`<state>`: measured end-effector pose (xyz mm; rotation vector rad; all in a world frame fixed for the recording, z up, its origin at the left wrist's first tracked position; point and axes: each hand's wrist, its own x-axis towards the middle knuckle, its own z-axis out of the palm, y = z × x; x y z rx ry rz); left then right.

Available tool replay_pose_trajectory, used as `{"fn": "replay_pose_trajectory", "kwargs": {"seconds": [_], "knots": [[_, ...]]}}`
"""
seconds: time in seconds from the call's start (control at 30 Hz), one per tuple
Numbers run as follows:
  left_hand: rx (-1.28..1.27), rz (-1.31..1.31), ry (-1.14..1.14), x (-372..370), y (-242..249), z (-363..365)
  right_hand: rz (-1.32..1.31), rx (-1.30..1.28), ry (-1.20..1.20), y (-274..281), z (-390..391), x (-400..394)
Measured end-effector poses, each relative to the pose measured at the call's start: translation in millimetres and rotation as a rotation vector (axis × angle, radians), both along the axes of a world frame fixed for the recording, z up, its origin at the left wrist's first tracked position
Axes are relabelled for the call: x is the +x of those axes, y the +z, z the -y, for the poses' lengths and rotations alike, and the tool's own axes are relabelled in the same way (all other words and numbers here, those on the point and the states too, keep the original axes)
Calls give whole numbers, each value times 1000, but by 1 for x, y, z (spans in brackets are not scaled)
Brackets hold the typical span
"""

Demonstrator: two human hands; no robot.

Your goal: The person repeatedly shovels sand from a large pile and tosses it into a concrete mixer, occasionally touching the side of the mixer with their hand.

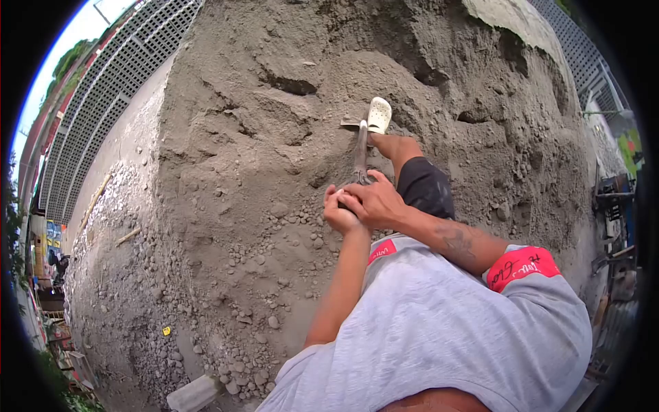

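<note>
My left hand (341,211) and my right hand (376,201) are close together in front of my waist, fingers curled and overlapping. Both are closed around the dark top grip of a shovel (362,151), which they mostly cover. Its shaft runs away from me toward the ground. At the far end, a narrow metal edge shows beside a cream perforated clog (379,115) on my foot; the rest of the blade is hidden. Grey-brown sandy soil (240,144) lies all around the shovel and the foot.
The soil heap has hollows and loose stones (240,374). A pale block (194,394) and a small yellow piece (166,331) lie at lower left. Sticks (128,237) rest on gravel, with perforated grey panels (117,89) beyond. Assorted clutter (618,233) lines the right edge.
</note>
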<state>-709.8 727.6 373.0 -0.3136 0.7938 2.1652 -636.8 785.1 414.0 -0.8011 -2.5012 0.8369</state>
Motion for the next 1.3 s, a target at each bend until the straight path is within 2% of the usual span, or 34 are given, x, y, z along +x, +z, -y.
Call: {"fn": "replay_pose_trajectory", "kwargs": {"seconds": [0.07,0.13,0.17,0.23,0.27,0.3,0.37,0.43,0.5,0.53,0.6,0.7,0.73,0.83,0.9,0.93,1.0,1.03,1.13,1.2,1.3], "knots": [[-116,-19,13,-14,-63,4,87,-27,-24,-54,20,-12],[-107,-83,3,-31,-69,-46,56,203,-73,-89,8,-23],[-189,-91,-10,-26,-87,-22,182,127,-58,-92,15,-15],[-186,-278,-211,-24,-93,0,243,-5,-75,-89,37,-2],[-66,-45,-211,-47,-180,-29,86,-13,-194,-84,44,-1],[-21,-65,-204,-54,-147,-40,116,13,-242,-90,44,1],[-168,-72,-289,-39,-92,3,21,75,-305,-82,60,10],[-155,-107,-300,-39,-77,13,-6,53,-353,-82,82,31],[-324,-226,-303,-36,-75,23,-4,-22,-415,-84,105,59],[-411,-197,-357,-32,-72,32,33,-70,-431,-86,118,77],[-465,-78,-330,-21,-114,50,94,-126,-504,-107,143,116],[-464,55,-457,1,-217,96,86,-342,-686,-158,178,184],[-478,78,-504,10,-236,102,103,-410,-743,-172,191,207],[-392,31,-594,62,-253,111,199,-508,-811,-175,243,275],[-349,-35,-562,96,-229,119,326,-579,-886,-191,295,324],[-350,-34,-585,105,-215,124,328,-592,-879,-199,315,349],[-318,-4,-551,109,-203,138,553,-716,-786,-214,355,395],[-273,29,-516,110,-199,149,559,-730,-783,-216,369,408],[-253,-14,-521,85,-167,190,507,-885,-790,-231,383,437],[-271,-56,-484,67,-135,213,289,-1107,-909,-251,371,438],[-366,-26,-419,33,-70,231,225,-1082,-837,-248,312,397]]}}
